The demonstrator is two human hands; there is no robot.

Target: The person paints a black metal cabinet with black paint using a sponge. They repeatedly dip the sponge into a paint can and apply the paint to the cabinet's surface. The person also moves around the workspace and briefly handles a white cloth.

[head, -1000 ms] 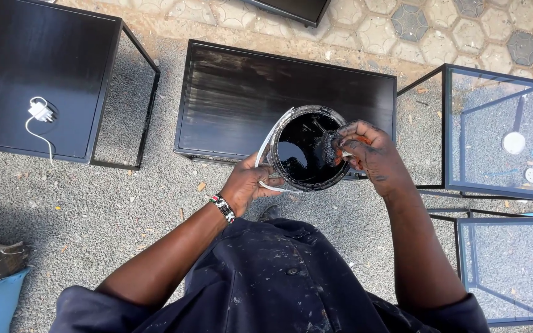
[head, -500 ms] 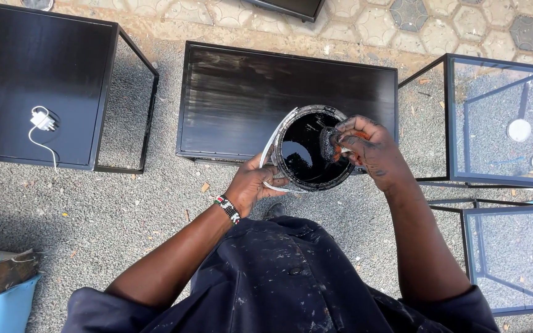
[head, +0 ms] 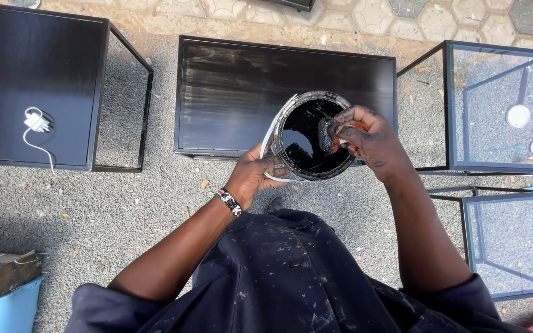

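Note:
My left hand (head: 251, 179) grips the near-left side of a round paint bucket (head: 306, 161) with a pale bail handle. Glossy black paint fills its inside. My right hand (head: 365, 140) reaches over the bucket's right rim and pinches a small paint-soaked sponge or brush head (head: 327, 134) inside the opening. Both hands hold the bucket up over the near edge of a black-topped low table (head: 242, 92). A beaded bracelet (head: 228, 201) circles my left wrist.
A second black-topped table (head: 7, 80) at the left carries a white charger with cable (head: 36, 123). Glass-topped metal-frame tables stand at the right (head: 501, 105) and lower right (head: 513, 246). Gravel covers the ground. A blue container (head: 1, 302) sits at the lower left.
The view has shifted a little. My right hand has worked slightly deeper over the bucket's rim with the sponge; the left hand's grip is unchanged.

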